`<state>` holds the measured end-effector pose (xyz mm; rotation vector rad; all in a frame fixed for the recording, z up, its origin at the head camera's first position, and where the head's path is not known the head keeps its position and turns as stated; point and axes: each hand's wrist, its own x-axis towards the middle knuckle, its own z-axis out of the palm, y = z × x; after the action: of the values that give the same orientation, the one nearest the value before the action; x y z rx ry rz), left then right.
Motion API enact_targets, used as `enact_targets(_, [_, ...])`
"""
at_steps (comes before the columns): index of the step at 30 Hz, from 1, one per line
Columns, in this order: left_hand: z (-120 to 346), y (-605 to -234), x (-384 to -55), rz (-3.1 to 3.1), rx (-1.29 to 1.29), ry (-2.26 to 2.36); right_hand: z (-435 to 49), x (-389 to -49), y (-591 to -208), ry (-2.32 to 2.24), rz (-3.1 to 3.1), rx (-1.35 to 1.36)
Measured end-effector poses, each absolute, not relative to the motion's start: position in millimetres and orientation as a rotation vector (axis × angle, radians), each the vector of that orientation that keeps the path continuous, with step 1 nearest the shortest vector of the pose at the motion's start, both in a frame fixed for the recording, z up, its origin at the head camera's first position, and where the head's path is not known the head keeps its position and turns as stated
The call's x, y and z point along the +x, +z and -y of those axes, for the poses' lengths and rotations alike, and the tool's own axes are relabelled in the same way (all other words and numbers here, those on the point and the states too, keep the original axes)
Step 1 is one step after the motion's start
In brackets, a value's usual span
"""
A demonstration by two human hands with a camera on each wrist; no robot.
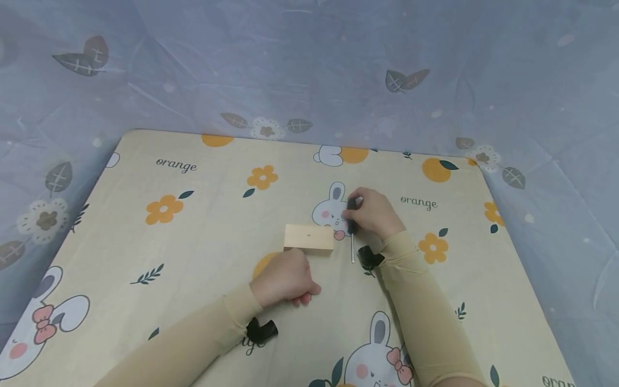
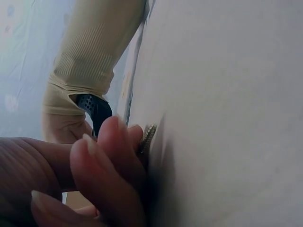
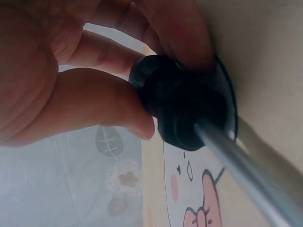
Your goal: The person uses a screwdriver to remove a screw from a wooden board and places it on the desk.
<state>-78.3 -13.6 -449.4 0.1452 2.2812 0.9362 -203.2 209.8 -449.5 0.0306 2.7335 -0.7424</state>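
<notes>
My left hand (image 1: 284,277) is low over the table in front of the wooden block (image 1: 309,235), pinching a threaded metal screw (image 2: 148,137) whose end shows past the fingertips in the left wrist view; the rest of it is hidden. The block is pale, rectangular and has a small dark hole in its top. To the right of it, my right hand (image 1: 377,212) grips a screwdriver (image 3: 189,113) by its black handle between thumb and fingers. The screwdriver's silver shaft (image 1: 352,248) points back toward me, close over the tabletop.
A cream tablecloth (image 1: 213,231) printed with rabbits, oranges and flowers covers the table. Behind it and at both sides hangs bluish patterned fabric (image 1: 309,64). Black wrist-worn devices (image 1: 261,331) stick out at both cuffs.
</notes>
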Motion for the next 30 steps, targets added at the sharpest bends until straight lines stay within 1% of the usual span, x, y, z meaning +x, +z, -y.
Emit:
enact_targets(10, [8,-453,-72,-2.375,0.192,0.859,-210,-198,-446,-0.713,-2.724,0.022])
enact_targets(18, [11,-448,-72,-2.343,0.231,0.82,-213,-197,-439,-0.746,-2.685,0.037])
enact_targets(25, [27,-424,-70,-2.304,0.347,0.818,-215,-193,-433,-0.728,-2.655,0.047])
enact_targets(30, [42,-399,-77,-2.33,0.444,0.883,-218,-189,-426,-0.672,-2.692,0.071])
